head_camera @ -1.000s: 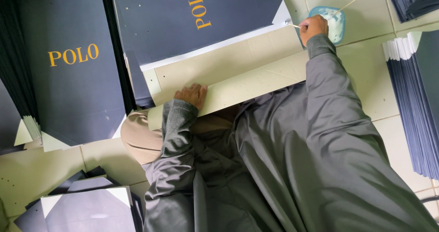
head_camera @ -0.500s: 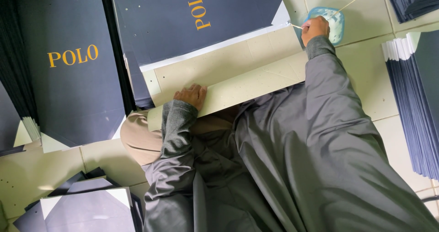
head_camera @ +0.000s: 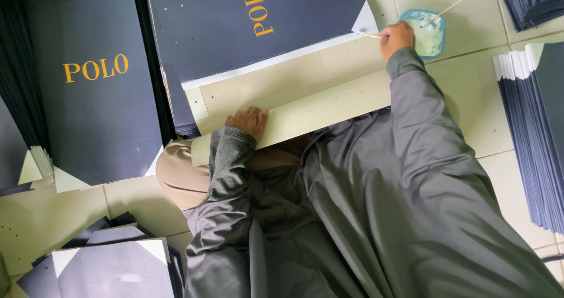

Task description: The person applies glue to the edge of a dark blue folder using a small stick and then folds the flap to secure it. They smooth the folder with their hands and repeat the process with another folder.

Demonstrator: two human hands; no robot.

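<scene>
Little has moved since the earlier frames: the right hand (head_camera: pixel 396 38) remains at the upper right of the frame beside the dish, and the left hand remains pressed on the board.

Head view. The left hand (head_camera: pixel 248 122) lies flat, fingers together, on the near edge of the long cream cardboard sheet (head_camera: pixel 320 107) at centre frame. Judged from its placement, this pressure keeps the sheet from sliding across the person's lap while the other end is worked. The right hand is closed in a pinch on a thin stick applicator (head_camera: pixel 370 35), whose tip points left toward the far corner of the sheet, just beside the white edge of the dark printed cover (head_camera: pixel 235 22). A shallow pale-blue dish (head_camera: pixel 432 36) sits on the tiled floor (head_camera: pixel 476 98) touching the right hand's far side; a second stick (head_camera: pixel 440 11) rests in it, so the dish is within short reach for reloading. Stacks of dark covers (head_camera: pixel 531 128) stand at the right edge, and another printed cover (head_camera: pixel 88 98) lies at the left, well apart from both hands.
</scene>
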